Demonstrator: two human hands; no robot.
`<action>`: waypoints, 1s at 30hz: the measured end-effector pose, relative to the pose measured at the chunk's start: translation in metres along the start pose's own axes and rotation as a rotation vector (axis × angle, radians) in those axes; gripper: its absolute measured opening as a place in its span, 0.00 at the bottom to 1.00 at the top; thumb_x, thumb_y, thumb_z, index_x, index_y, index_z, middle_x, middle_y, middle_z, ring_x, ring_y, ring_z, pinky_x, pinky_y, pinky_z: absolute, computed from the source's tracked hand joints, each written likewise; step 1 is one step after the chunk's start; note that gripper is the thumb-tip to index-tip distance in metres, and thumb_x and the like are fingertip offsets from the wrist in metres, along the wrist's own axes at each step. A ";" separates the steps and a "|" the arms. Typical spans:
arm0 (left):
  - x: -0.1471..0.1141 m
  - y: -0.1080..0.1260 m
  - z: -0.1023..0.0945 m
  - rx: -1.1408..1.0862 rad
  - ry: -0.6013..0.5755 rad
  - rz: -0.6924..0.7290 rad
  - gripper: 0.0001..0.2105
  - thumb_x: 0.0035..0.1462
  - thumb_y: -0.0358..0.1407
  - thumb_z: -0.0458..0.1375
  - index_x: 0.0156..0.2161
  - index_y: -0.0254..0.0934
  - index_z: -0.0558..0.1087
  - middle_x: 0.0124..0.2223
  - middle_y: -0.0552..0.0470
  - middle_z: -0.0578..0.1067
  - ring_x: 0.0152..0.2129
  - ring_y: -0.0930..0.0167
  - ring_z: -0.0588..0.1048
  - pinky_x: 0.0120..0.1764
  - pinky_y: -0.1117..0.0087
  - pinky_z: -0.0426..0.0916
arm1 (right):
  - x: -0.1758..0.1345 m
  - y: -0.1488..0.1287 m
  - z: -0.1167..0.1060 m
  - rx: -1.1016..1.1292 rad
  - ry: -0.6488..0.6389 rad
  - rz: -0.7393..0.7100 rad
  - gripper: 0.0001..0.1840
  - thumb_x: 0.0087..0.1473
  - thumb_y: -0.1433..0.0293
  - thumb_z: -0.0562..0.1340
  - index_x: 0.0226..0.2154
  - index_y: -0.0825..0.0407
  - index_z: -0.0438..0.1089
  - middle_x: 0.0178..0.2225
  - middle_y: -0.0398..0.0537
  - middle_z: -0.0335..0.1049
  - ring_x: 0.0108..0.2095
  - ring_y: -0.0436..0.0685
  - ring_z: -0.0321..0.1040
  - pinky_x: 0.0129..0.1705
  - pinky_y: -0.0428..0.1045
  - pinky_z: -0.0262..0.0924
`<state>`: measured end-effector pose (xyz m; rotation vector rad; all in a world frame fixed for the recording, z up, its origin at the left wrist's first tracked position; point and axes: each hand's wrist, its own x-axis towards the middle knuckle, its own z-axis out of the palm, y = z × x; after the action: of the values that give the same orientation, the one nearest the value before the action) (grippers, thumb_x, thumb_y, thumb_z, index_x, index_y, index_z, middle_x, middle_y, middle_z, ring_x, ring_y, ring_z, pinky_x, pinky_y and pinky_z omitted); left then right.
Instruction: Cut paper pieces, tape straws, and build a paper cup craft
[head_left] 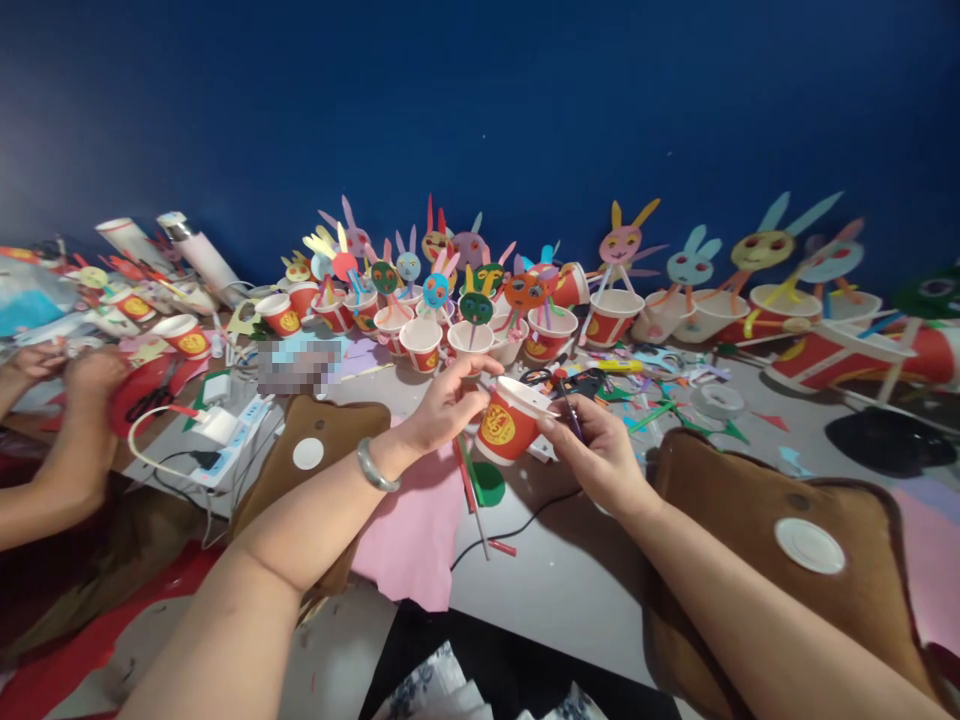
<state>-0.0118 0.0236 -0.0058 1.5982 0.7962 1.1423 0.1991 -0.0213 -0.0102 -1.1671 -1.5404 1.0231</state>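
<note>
I have the red paper cup [504, 428] up over the worktop [555, 590], my left hand [448, 402] closed on its left rim and my right hand [596, 450] pinching its right edge, a slim dark tool also among my right fingers. Just behind the cup, a crowded row of rabbit-topped cups [420, 345] leaves little room. Toward me, bare surface runs to the worktop's near edge between the pink sheet [412, 530], which overhangs that edge, and the right brown cushion [750, 500], crossed by a black cable [517, 530].
</note>
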 end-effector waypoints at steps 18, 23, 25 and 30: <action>-0.006 0.001 0.011 0.364 0.112 0.282 0.08 0.60 0.39 0.61 0.35 0.36 0.73 0.35 0.47 0.76 0.33 0.69 0.74 0.37 0.69 0.69 | -0.007 0.007 0.006 -0.415 0.135 -0.207 0.08 0.53 0.63 0.61 0.28 0.49 0.65 0.21 0.42 0.65 0.22 0.51 0.57 0.26 0.47 0.54; -0.007 0.000 0.011 0.407 0.079 0.361 0.06 0.63 0.36 0.57 0.34 0.37 0.70 0.35 0.48 0.74 0.34 0.70 0.73 0.40 0.68 0.67 | -0.008 0.007 0.007 -0.420 0.122 -0.189 0.06 0.52 0.64 0.61 0.29 0.48 0.66 0.21 0.42 0.64 0.22 0.52 0.57 0.26 0.48 0.54; -0.007 -0.002 0.011 0.424 0.061 0.353 0.06 0.64 0.36 0.56 0.34 0.37 0.68 0.34 0.49 0.73 0.33 0.70 0.71 0.39 0.69 0.67 | -0.008 0.005 0.007 -0.404 0.133 -0.182 0.08 0.53 0.63 0.61 0.28 0.49 0.65 0.20 0.41 0.63 0.22 0.51 0.56 0.26 0.48 0.53; -0.008 -0.005 0.010 0.365 0.103 0.207 0.11 0.66 0.43 0.53 0.36 0.38 0.66 0.33 0.51 0.70 0.29 0.72 0.68 0.34 0.70 0.65 | -0.006 0.003 0.007 -0.330 0.172 -0.143 0.11 0.55 0.61 0.62 0.28 0.49 0.64 0.20 0.40 0.61 0.22 0.50 0.54 0.26 0.48 0.53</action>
<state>-0.0046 0.0145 -0.0139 1.9717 0.9656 1.2878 0.1939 -0.0275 -0.0159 -1.3100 -1.6664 0.5718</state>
